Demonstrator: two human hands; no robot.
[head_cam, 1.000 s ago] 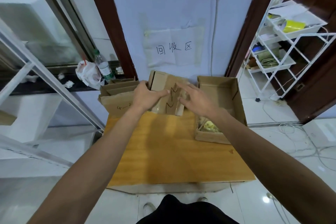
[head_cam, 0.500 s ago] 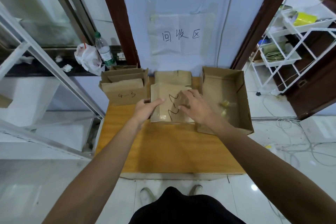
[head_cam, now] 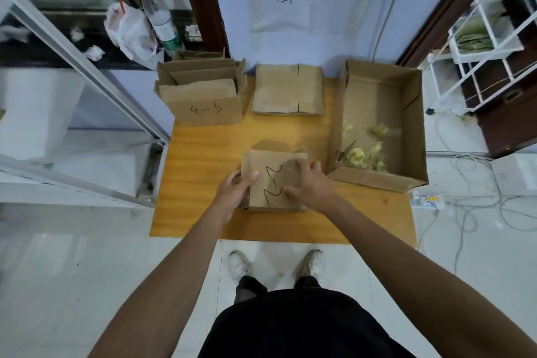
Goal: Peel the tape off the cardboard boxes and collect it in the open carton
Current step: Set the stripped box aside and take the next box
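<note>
A small cardboard box (head_cam: 273, 167) with black marker writing sits near the front of the wooden table (head_cam: 203, 154). My left hand (head_cam: 235, 192) grips its left edge, thumb on top. My right hand (head_cam: 311, 183) lies on the box's right side with fingers curled over it. The open carton (head_cam: 406, 131) stands at the right of the table, with several crumpled yellowish tape pieces (head_cam: 363, 151) inside. A flattened box (head_cam: 289, 93) lies at the back middle, and a box marked "4-3" (head_cam: 200, 96) stands at the back left.
A plastic bottle (head_cam: 157, 14) and a white bag (head_cam: 128, 29) sit on the dark ledge behind the table's left corner. A white wire rack (head_cam: 488, 38) stands at the right, with cables (head_cam: 470, 206) on the floor beside the table.
Both hands drew the marked box from the back of the table toward the front edge. The flattened box behind it is now uncovered.
</note>
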